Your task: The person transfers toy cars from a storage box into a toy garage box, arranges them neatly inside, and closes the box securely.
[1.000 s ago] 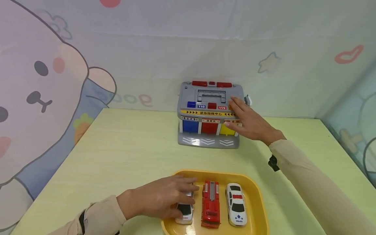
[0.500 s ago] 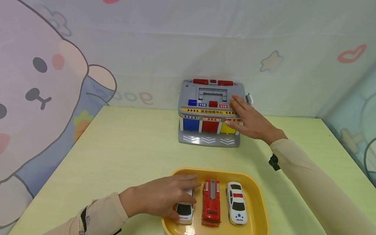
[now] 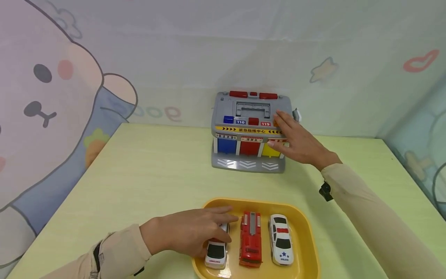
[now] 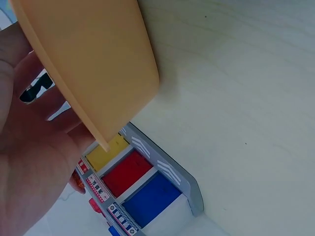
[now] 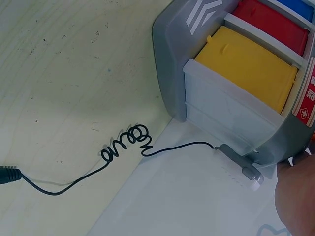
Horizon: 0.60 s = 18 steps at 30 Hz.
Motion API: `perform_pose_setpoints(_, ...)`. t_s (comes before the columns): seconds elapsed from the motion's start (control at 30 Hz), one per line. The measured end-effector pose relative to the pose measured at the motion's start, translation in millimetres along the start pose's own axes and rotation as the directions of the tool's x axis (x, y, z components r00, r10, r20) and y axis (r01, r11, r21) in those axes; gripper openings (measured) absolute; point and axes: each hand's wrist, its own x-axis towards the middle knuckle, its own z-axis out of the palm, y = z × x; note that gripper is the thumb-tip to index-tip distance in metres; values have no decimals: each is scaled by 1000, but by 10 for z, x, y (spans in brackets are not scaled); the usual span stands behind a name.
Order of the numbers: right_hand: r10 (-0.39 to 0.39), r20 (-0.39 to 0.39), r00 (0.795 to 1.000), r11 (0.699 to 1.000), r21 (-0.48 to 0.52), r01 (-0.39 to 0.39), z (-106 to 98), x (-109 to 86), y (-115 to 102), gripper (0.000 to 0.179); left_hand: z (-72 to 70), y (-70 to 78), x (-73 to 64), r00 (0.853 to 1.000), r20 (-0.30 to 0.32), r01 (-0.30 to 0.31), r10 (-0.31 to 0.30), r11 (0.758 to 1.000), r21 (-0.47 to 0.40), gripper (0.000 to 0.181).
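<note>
My left hand (image 3: pixel 184 231) reaches over the left side of a yellow tray (image 3: pixel 302 217), its fingers and thumb about a white toy ambulance (image 3: pixel 216 251). A red toy fire truck (image 3: pixel 250 248) and a white toy police car (image 3: pixel 281 242) lie beside it in the tray. In the left wrist view, the tray wall (image 4: pixel 93 59) hides most of what these fingers hold. My right hand (image 3: pixel 301 145) rests with extended fingers on the right end of a grey toy rescue station (image 3: pixel 228 106), which has blue, red and yellow doors.
The station stands at the back of the pale table (image 3: pixel 156 166), close to a printed cloth backdrop (image 3: pixel 195 69). From a grey piece (image 5: pixel 241 162) at the station's side, a coiled black cord (image 5: pixel 135 132) runs across the table to a black end piece (image 5: pixel 9 174).
The ambulance's front end has shifted slightly left and tilted under my left hand, whose thumb is now less visible. My right hand stays on the station.
</note>
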Motion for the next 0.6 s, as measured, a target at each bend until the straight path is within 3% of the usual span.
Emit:
perform_pose_setpoints(0.3, 5, -12, 1000, 1000, 1, -5, 8, 11, 1, 92, -2, 28, -3, 1000, 8, 20, -20, 1000, -13, 46)
perform_pose_setpoints(0.6, 2, -21, 1000, 1000, 14, -2, 20, 4, 15, 91, 32, 41, 29, 999, -33, -2, 5, 996, 92, 50)
